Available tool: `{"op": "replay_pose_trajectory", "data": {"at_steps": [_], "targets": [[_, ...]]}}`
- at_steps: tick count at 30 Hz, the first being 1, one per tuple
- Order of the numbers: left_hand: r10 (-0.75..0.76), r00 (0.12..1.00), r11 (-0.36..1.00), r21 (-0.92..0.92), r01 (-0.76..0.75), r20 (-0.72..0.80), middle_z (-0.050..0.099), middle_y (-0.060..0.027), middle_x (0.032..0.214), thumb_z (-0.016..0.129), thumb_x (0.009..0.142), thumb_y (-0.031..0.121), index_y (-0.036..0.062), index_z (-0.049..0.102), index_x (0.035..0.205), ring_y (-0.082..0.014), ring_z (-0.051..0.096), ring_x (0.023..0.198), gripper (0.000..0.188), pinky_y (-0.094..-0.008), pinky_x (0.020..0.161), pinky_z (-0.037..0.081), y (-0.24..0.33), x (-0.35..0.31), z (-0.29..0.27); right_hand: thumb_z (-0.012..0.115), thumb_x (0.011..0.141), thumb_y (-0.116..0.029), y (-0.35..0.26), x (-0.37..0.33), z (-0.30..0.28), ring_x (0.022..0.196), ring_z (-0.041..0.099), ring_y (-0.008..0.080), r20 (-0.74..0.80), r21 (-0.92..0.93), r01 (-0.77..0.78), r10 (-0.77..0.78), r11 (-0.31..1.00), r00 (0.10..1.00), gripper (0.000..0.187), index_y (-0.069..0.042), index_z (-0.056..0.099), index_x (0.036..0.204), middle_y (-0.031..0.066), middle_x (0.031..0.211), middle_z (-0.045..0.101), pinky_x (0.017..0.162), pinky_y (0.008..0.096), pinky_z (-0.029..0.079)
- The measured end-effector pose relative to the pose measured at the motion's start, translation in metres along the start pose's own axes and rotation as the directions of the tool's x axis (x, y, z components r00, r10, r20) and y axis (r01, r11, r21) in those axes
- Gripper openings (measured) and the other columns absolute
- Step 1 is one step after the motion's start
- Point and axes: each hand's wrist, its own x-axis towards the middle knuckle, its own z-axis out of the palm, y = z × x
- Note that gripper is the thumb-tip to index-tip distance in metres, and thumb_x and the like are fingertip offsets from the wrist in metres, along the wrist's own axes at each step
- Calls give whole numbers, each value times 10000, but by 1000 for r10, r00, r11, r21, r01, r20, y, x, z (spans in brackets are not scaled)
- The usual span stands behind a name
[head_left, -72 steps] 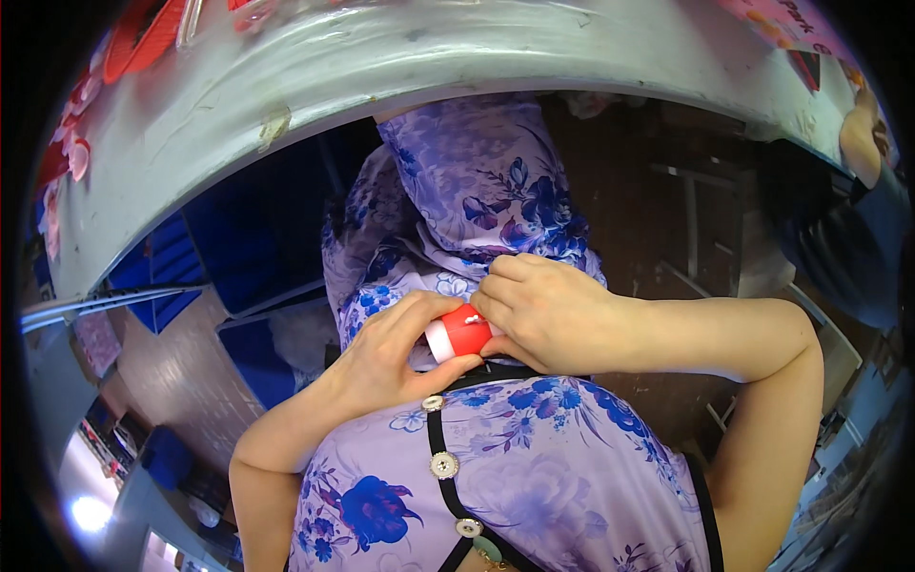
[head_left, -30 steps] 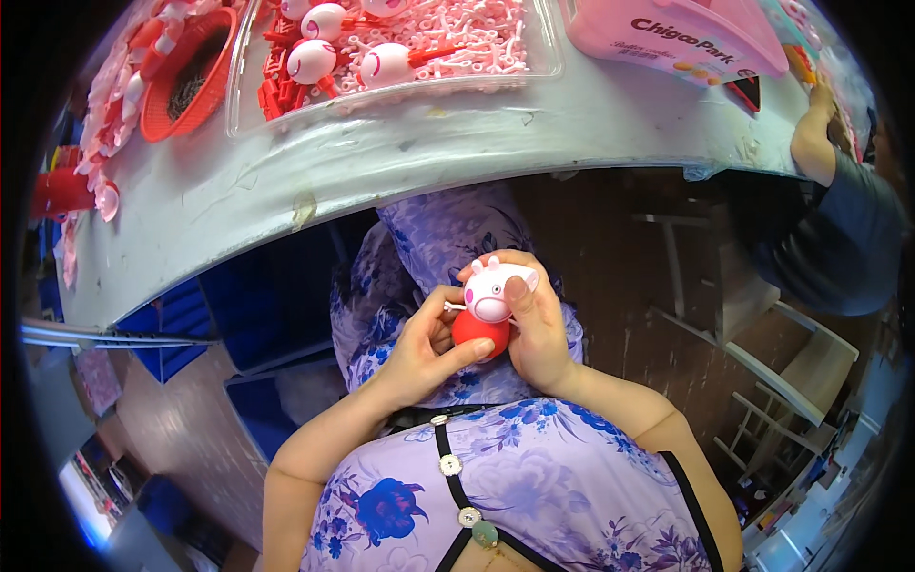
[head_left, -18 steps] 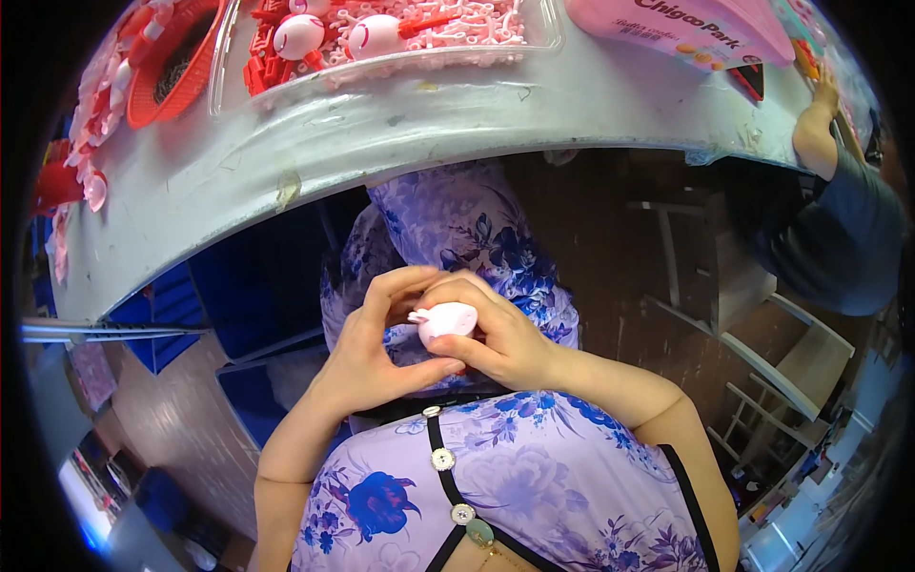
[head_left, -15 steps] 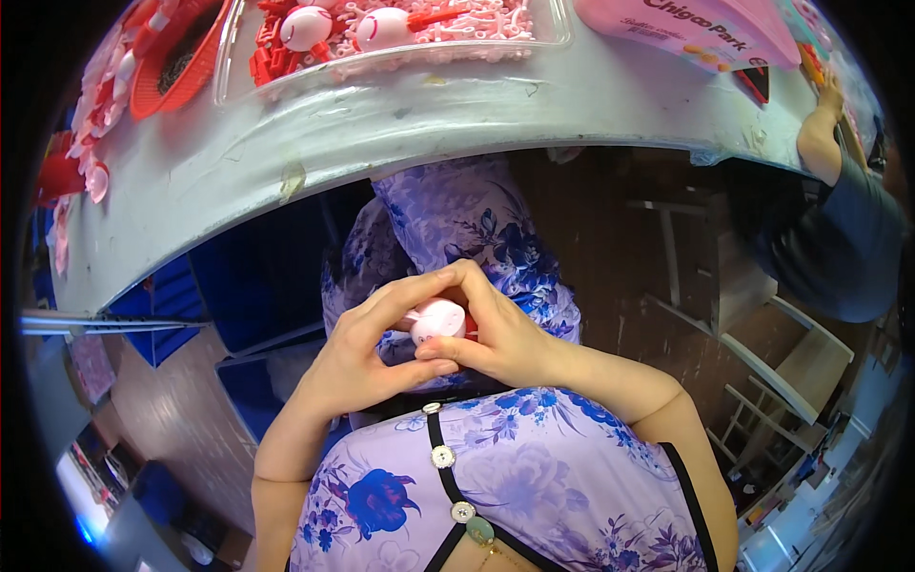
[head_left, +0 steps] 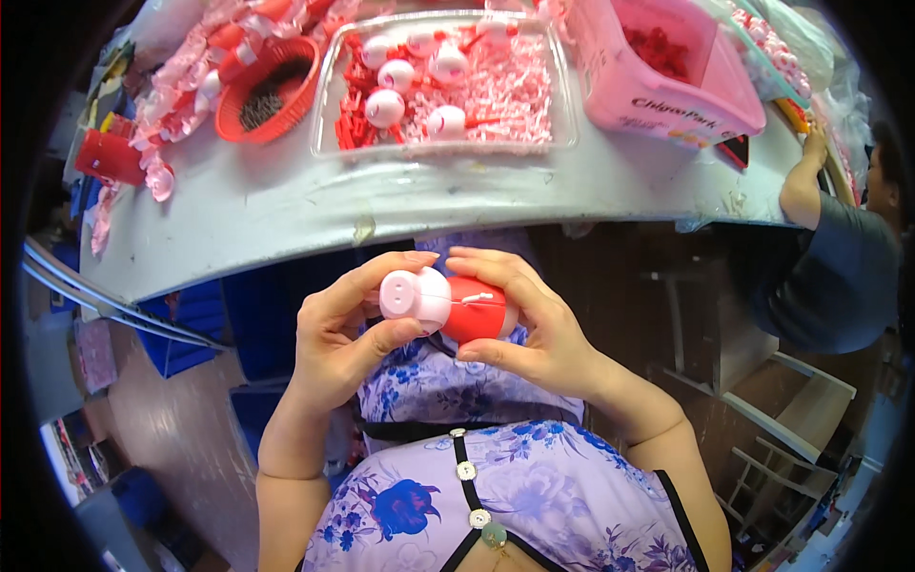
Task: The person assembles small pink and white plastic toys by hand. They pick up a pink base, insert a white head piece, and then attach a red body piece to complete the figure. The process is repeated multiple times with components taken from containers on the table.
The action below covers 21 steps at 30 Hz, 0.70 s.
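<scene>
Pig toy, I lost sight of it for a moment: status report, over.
Left hand and right hand both grip the pig toy above the lap. Pink head left, red body right. Nothing in the way; table ahead.

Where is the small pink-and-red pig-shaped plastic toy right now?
In the head view, the pig-shaped plastic toy sits at centre, held between the left hand and right hand, below the grey table's edge.

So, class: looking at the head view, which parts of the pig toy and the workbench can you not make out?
- Pig toy: underside hidden by the left hand and right hand.
- Red basket: dark contents too small to identify.
- Pink bin: top cut off by the frame edge.
- Co-worker: hand's work blurred at the rim.
</scene>
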Motion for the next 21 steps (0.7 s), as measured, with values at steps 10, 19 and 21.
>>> {"op": "replay_pose_trajectory", "data": {"at_steps": [10,19,21], "targets": [[59,984,893,432,-128,170,658,-141,1038,790,695,68,-12,625,1048,-215,649,961,398,-309,836,510,7,0,-7,749,778,-218,5,-17,11,1110,532,354,-14,-115,87,-90,990,996,613,18,451,1259,200,1202,518,946,399,438],[-152,906,767,625,-144,396,611,-146,894,756,737,176,-9,579,1039,-312,630,788,396,-367,673,512,-66,-62,12,761,749,-314,60,-87,43,1069,574,357,207,-129,-20,46,991,977,623,-1,479,1209,177,1165,559,892,405,492],[-155,905,761,632,-146,396,603,-153,912,747,742,168,-15,567,1057,-319,625,806,407,-374,685,507,-69,-67,12,761,747,-318,63,-90,46,1067,576,352,207,-114,-23,46,993,977,626,-7,481,1212,171,1166,560,885,402,498]]}}
